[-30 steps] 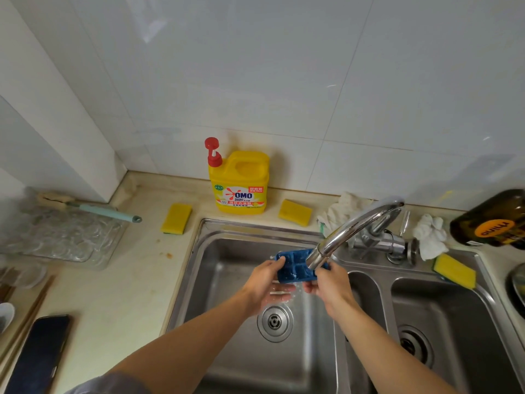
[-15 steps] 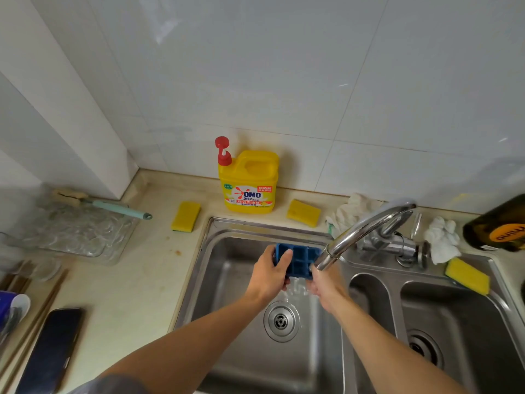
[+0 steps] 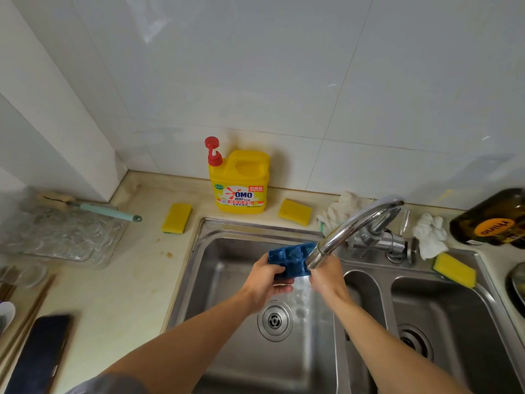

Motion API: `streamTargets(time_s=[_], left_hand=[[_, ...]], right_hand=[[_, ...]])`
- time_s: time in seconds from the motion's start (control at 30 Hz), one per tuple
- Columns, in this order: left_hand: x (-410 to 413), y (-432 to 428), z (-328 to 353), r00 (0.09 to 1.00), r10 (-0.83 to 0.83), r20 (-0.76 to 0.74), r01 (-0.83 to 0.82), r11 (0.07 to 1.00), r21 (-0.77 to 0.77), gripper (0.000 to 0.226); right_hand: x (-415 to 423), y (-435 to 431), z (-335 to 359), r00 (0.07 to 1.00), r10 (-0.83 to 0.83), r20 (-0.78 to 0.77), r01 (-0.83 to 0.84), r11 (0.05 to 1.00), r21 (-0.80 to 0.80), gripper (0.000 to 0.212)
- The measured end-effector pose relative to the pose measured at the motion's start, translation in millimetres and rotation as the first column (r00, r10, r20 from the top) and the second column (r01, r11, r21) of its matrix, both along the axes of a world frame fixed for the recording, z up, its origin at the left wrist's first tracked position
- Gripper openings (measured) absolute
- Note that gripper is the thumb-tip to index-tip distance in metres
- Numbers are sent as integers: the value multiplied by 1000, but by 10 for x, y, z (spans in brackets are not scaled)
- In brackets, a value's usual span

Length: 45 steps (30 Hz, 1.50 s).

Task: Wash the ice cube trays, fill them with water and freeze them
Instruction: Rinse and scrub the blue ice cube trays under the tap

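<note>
Blue ice cube tray [image 3: 287, 257] under spout [image 3: 342, 233] over sink [image 3: 211, 268], left hand [image 3: 262, 284] round its left edge, hold of right hand [image 3: 328, 278] hidden.

This is a home kitchen. I'm standing at a double stainless sink [image 3: 255, 226] set into a pale surface [image 3: 127, 280], with white tiled walls [image 3: 284, 81] behind it. A yellow pump bottle of OMO dish detergent [image 3: 238, 183] stands at the far edge, with one yellow sponge [image 3: 176, 218] to its left, a second sponge [image 3: 295, 211] to its right and a third sponge [image 3: 454, 270] by the right basin. Water runs from the chrome tap [image 3: 349, 226] over a blue ice cube tray [image 3: 292, 257]. On the left lie a dish brush [image 3: 105, 209], a glass tray [image 3: 65, 237], chopsticks [image 3: 31, 305] and a phone [image 3: 37, 354].
</note>
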State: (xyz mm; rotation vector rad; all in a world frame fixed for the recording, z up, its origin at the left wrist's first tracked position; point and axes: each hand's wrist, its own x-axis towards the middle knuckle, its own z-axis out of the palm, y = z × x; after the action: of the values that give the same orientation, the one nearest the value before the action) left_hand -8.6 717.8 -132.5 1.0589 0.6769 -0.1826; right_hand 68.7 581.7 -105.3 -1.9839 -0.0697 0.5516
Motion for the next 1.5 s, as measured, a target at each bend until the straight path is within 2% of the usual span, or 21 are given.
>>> streamTargets(time_s=[0.07, 0.2, 0.27, 0.33, 0.43, 0.6, 0.73, 0.9, 1.0, 1.1, 1.2, 1.27, 1.37, 1.5], left_hand=[[36, -1, -14, 999, 9, -46, -8, 1000, 8, 43], [103, -64, -52, 990, -9, -137, 19, 997, 71, 38], [118, -125, -62, 988, -31, -153, 43, 996, 73, 36], [125, -169, -61, 986, -52, -160, 71, 991, 115, 37], [137, -169, -50, 984, -67, -164, 106, 964, 243, 35], [182, -190, 73, 992, -74, -100, 105, 927, 359, 30], [182, -157, 111, 994, 46, -97, -15, 955, 295, 28], [120, -127, 43, 978, 41, -203, 14, 965, 262, 19], [109, -247, 47, 978, 58, -201, -28, 988, 150, 16], [139, -385, 74, 975, 144, -169, -132, 988, 80, 26], [177, -416, 98, 952, 227, -203, -200, 969, 145, 35], [179, -344, 105, 961, 209, -182, -158, 952, 261, 45], [164, -211, 137, 985, 37, -170, 51, 873, 485, 54], [145, -218, 257, 961, -174, -217, 274, 723, 634, 43]], right_hand=[[-27, -16, 19, 999, 23, -26, -23, 1000, 7, 25], [-78, -94, 41, 993, 101, -58, -100, 995, 7, 17], [-92, -171, 46, 994, 78, -82, -76, 997, 27, 13], [-85, -265, 41, 992, 39, -124, -36, 999, 32, 19], [-44, -363, 12, 961, -27, -275, 43, 998, 54, 13], [-23, -319, -108, 928, -95, -361, 78, 995, -61, 17], [-35, -215, -110, 910, -141, -389, 149, 989, -8, 11], [-63, -181, -84, 954, -136, -266, 128, 991, -51, 9], [-75, -197, -79, 965, -144, -218, 126, 988, -91, 8], [-111, -189, -83, 969, -105, -226, 85, 992, -95, 8], [-156, -168, -94, 963, -14, -268, -17, 993, -113, 9], [-156, -178, -86, 956, 18, -292, -55, 991, -120, 16], [-124, -210, -64, 946, 35, -322, -73, 992, -107, 33], [-109, -148, -71, 961, 74, -265, -111, 986, -127, 22]])
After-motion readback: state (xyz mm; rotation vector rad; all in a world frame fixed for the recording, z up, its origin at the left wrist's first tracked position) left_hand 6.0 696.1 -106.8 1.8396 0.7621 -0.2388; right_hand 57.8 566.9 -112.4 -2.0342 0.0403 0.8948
